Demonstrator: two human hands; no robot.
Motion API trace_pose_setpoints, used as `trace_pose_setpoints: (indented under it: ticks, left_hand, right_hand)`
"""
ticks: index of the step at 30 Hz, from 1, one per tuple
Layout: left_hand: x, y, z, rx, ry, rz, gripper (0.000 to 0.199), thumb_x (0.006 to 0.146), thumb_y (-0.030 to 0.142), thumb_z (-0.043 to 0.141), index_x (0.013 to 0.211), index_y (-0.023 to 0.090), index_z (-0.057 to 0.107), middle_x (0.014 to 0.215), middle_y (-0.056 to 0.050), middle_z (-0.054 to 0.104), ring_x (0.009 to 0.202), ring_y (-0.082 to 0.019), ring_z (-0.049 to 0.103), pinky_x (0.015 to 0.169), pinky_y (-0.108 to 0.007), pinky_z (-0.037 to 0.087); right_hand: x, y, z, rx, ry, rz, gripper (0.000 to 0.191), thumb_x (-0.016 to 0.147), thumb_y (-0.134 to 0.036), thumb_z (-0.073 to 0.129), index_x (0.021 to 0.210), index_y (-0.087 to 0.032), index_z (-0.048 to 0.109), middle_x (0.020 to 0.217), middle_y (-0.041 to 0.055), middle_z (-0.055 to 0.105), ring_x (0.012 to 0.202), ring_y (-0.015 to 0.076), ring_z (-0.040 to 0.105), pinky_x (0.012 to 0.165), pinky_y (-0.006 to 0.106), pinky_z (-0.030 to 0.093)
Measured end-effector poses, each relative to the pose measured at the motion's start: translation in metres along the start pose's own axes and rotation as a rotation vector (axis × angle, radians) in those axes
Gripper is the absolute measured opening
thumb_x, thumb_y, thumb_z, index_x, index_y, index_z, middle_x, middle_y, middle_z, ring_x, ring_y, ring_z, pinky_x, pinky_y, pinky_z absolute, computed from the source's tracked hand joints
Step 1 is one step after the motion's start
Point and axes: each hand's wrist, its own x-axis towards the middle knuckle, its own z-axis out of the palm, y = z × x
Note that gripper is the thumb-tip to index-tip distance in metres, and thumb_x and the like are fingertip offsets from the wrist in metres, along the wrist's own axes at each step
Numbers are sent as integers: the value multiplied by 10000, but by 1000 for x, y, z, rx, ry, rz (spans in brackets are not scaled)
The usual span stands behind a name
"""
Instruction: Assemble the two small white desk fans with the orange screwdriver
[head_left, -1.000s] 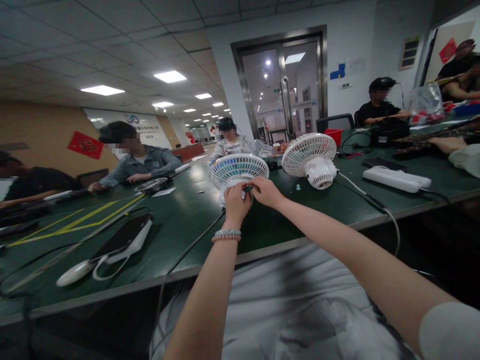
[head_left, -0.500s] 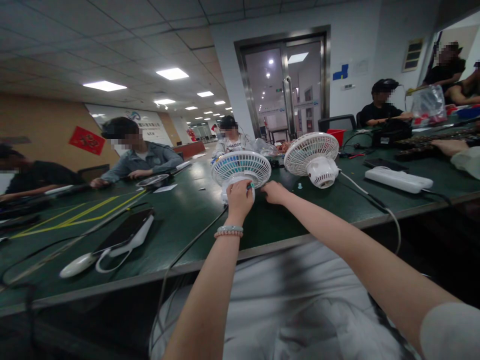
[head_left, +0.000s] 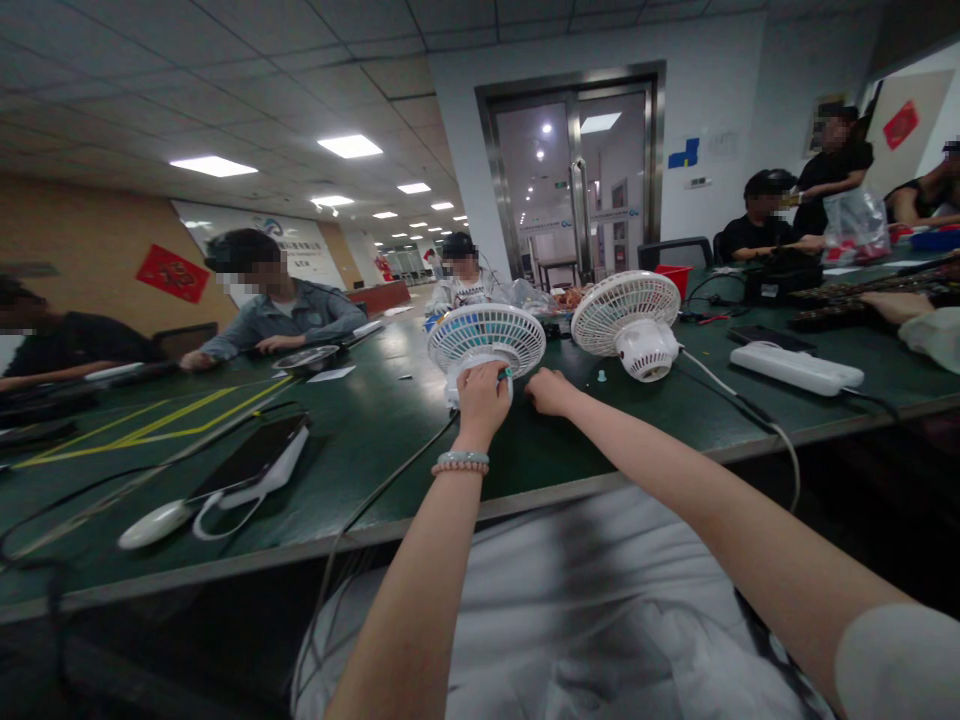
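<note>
Left hand (head_left: 484, 398): fingers curled in, pinching a small teal piece (head_left: 505, 373) at the tips, right up against the back of a round white plastic fan with blue-teal blades (head_left: 487, 335). Fan's on the desk (head_left: 585, 450), rear toward the wearer, probably so the housing is easy to reach. Right hand (head_left: 553, 392): fingers folded, just right of the fan, palm hidden, can't tell if anything's in there. Pale teal plastic bit (head_left: 601, 376) lies near it, likely kept within reach. Second white plastic fan (head_left: 628, 310) stands past that, also back-on, looks parked to leave working room. Long white power strip (head_left: 795, 368) farther right, out of the way.
</note>
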Motion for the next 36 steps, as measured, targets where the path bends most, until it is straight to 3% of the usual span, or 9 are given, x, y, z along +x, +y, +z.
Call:
trace_pose_setpoints:
  ticks: [9,16,19,27,36]
  left_hand:
    - [0,-1,0,-14,3,-5,253,764,165,443,988,206,553,1027,-51,634,1016,-210,529,942,-377,279]
    - [0,-1,0,-3,10,7,250,767,167,441,990,207,546,1020,-47,631,1009,-207,529,936,-374,282]
    - [0,-1,0,1,12,9,241,771,169,439,984,208,545,1007,-44,635,1000,-209,533,933,-378,285]
    - [0,-2,-1,14,-5,11,251,767,169,438,990,211,543,1032,-53,629,1016,-221,527,936,-390,290]
    - [-1,-3,-3,-2,-10,11,268,761,152,440,1000,208,547,1044,-47,624,1021,-213,520,948,-381,290]
  right_hand:
    - [1,-2,1,7,23,-6,205,746,-103,482,847,-162,650,981,142,603,996,275,490,814,453,421]
    - [0,-3,3,15,32,5,240,742,-100,473,944,-164,587,1049,141,579,1052,289,453,835,506,386]
    - [-1,-2,-2,44,115,-13,264,745,-97,465,988,-153,550,1017,139,590,1004,259,497,847,459,378]
    - [-4,-5,-18,243,532,-52,178,819,-152,394,906,-143,550,918,90,577,884,179,516,787,288,399]
    - [1,-7,-12,400,557,-157,174,823,-149,435,886,-154,597,916,65,594,884,150,527,802,268,401]
